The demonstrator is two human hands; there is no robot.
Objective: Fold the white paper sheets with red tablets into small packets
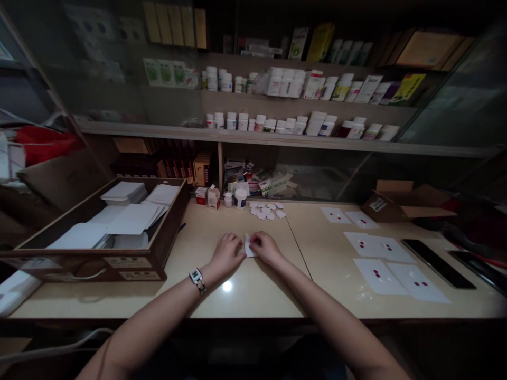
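Observation:
A small white sheet of paper (pixel 249 249), partly folded, stands on the table between my two hands. My right hand (pixel 266 248) pinches its right side with thumb and fingers. At its left side is my left hand (pixel 226 254), fingers curled and thumb against the lower edge; a watch (pixel 197 281) is on that wrist. Beyond my hands lies a group of small folded paper packets (pixel 266 210). To their left stand a white bottle with a blue label (pixel 240 199), a smaller white bottle (pixel 228 200) and two small boxes, one of them a red and white box (pixel 201 196).
On the left, a wooden drawer (pixel 168 248) holds stacks of white paper. At right lie several paper squares (pixel 378 277) bearing red and white pills, a black phone (pixel 438 264) and an open cardboard box (pixel 396 203). Shelves (pixel 277 138) of medicine bottles rise behind the table.

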